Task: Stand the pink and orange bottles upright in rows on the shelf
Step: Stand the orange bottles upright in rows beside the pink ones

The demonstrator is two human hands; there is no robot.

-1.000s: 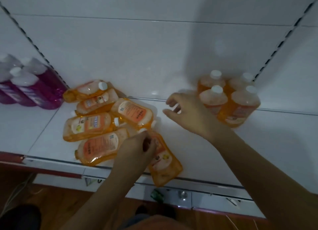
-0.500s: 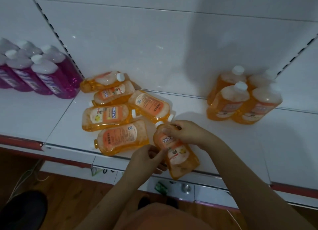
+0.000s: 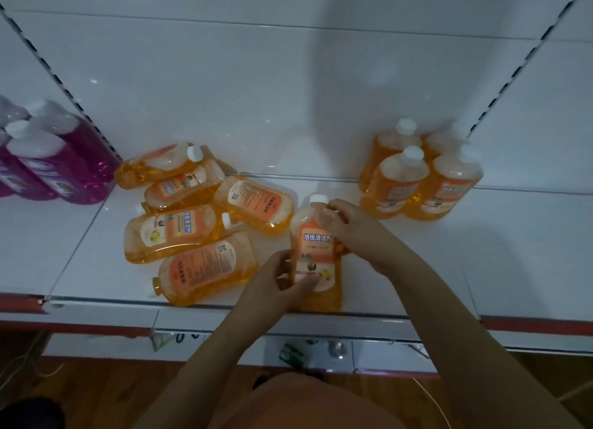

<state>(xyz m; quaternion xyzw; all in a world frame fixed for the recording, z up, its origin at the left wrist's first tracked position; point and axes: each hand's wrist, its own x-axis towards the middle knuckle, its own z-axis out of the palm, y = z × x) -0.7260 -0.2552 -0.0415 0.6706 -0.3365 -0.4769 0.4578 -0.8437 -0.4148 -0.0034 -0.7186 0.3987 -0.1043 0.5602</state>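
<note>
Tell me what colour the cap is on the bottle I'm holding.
White. The cap tops the held orange bottle, clearest in the head view.

Glossy white shelf (image 3: 417, 268); clear plastic orange bottles (image 3: 199, 261) (paper-like labels); wood floor (image 3: 96, 390).

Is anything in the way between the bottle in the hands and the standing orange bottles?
Nothing visible is. The held bottle, gripped by the left hand and right hand, has only bare shelf between it and the standing orange bottles. The lying bottles are on its other side.
</note>
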